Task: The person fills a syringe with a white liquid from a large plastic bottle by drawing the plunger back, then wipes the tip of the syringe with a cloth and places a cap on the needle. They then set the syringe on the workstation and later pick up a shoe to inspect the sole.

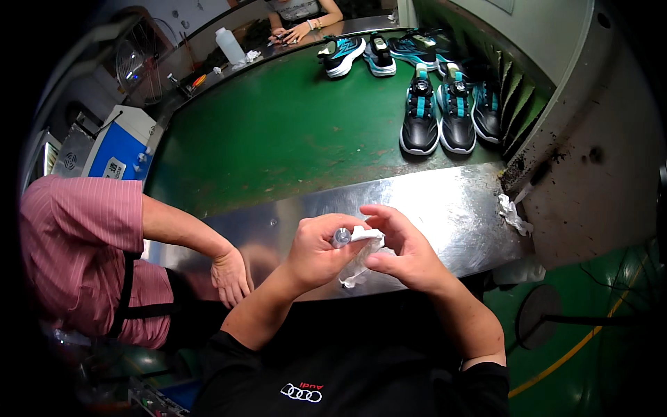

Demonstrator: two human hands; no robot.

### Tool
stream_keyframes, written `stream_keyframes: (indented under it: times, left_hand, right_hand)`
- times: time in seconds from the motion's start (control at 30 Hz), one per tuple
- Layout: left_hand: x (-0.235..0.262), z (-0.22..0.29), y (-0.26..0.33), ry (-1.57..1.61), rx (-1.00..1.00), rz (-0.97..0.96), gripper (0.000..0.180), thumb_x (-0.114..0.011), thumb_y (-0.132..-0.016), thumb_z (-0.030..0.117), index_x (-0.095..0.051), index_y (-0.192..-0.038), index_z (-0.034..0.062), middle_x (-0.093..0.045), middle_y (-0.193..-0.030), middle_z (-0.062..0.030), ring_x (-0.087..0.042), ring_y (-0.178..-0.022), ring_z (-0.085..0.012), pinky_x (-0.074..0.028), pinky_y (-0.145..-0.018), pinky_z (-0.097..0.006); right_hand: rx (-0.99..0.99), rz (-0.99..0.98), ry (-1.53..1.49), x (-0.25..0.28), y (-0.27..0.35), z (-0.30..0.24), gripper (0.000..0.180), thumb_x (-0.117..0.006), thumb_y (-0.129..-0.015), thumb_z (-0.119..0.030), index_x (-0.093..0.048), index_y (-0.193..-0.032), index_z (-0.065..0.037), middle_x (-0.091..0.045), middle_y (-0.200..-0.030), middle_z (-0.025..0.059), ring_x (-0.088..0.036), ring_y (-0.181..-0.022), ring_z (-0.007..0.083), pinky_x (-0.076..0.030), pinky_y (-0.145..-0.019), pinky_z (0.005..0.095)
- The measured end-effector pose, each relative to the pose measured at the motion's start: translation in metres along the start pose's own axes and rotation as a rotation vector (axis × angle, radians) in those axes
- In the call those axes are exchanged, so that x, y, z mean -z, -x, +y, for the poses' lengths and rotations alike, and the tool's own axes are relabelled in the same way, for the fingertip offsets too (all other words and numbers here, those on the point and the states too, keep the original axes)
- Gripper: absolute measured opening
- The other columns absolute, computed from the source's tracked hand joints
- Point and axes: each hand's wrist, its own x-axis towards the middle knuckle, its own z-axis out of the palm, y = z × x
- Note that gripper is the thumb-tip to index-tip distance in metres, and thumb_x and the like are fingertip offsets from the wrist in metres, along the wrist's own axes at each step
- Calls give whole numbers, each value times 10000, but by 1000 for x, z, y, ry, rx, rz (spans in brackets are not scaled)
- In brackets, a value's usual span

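Observation:
Above the metal table edge, my left hand (314, 251) is closed round a slim silver, rod-like tool (341, 238) whose rounded end points up at me. A crumpled white tissue (367, 238) sticks out from the same grip, with a loose part hanging below. My right hand (411, 256) is just to the right of it, thumb and fingers curved and apart around the tissue's side. Whether its thumb touches the tissue I cannot tell. The rest of the tool is hidden inside my left fist.
Several black-and-teal sneakers (420, 121) stand at the back right of the green conveyor belt (264, 125). A co-worker's arm (191, 226) reaches in at left; another person sits at the far end. Also around are a white bottle (229, 46), a blue-and-white machine (118, 149) and crumpled tissue (513, 214).

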Motion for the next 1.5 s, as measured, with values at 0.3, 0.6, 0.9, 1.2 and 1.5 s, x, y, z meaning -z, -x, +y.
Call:
stream_keyframes:
  times: [0.3, 0.6, 0.9, 1.2, 1.5]
  left_hand:
    - [18, -4, 8, 265, 269, 130, 111, -637, -846, 83, -619, -915, -3, -606, -763, -1, -526, -680, -43, -415, -570, -181]
    - [19, 20, -5, 206, 224, 184, 89, -616, -859, 66, -616, -909, -9, -594, -749, 16, -508, -665, -32, -409, -566, -184]
    - [-12, 13, -34, 505, 266, 270, 107, -621, -823, 2, -592, -926, -10, -576, -764, -7, -509, -653, -51, -397, -574, -182]
    - [7, -42, -37, 857, 120, 303, 142, -589, -824, 41, -550, -950, -14, -610, -830, -124, -603, -719, -177, -496, -631, -271]
    - [-1, -8, -26, 624, 259, 167, 130, -606, -820, 41, -558, -930, -8, -591, -777, -64, -556, -639, -99, -425, -495, -200]
  right_hand:
    - [-198, -98, -181, -4, -19, 8, 352, -489, -813, 49, -481, -1162, 6, -561, -1040, 38, -538, -906, 84, -442, -765, 224]
    - [-185, -80, -18, 7, -17, 5, 249, -419, -836, 3, -551, -1047, 11, -572, -760, 25, -522, -659, 70, -430, -595, 216]
    - [-156, 9, -205, 52, 8, -8, 273, -430, -963, -218, -548, -1069, 4, -579, -754, 30, -533, -663, 75, -438, -596, 213]
    - [-306, 46, -418, 85, 35, -1, 248, -470, -946, -241, -550, -1015, -17, -562, -665, 38, -529, -561, 86, -419, -513, 204]
    - [-213, 38, -328, 61, 32, 13, 190, -485, -929, -183, -556, -974, -12, -566, -703, 27, -508, -615, 75, -409, -572, 208]
